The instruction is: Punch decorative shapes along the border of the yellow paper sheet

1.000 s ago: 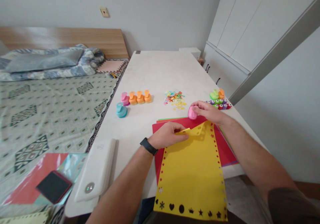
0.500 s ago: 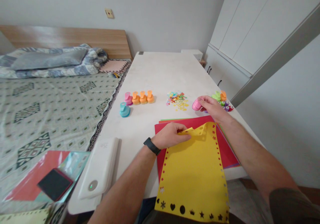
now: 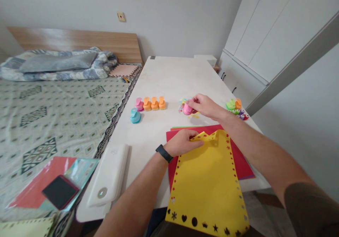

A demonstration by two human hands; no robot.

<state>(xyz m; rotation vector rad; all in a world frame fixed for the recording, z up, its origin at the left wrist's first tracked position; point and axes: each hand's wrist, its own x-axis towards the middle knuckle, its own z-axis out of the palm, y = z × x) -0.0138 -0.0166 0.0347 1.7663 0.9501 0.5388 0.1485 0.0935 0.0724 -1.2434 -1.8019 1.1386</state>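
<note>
Pinching a pink craft punch [image 3: 188, 108] in the right hand [image 3: 204, 107] above the paper confetti [image 3: 182, 104], fingers closed around it; left hand [image 3: 182, 143] holds the yellow punched sheet's [image 3: 209, 186] curled edge steady, fingers pressed together.

yellow sheet [image 3: 209, 180]: paper, matt, smooth, punched edges.
red sheet [image 3: 239, 163]: paper, matt.
pink punch [image 3: 188, 108]: plastic, smooth, glossy.
orange punches [image 3: 154, 103]: plastic, glossy.
teal punch [image 3: 135, 115]: plastic, glossy.
tabletop [image 3: 169, 75]: white, smooth, low sheen, faintly mottled.
wristband [image 3: 164, 153]: black, matt, rubber-like.
headboard [image 3: 74, 40]: wood-grain finish, light sheen.
bedsheet [image 3: 53, 124]: cloth, matt, soft.
white case [image 3: 108, 175]: plastic, smooth, matt.
</note>
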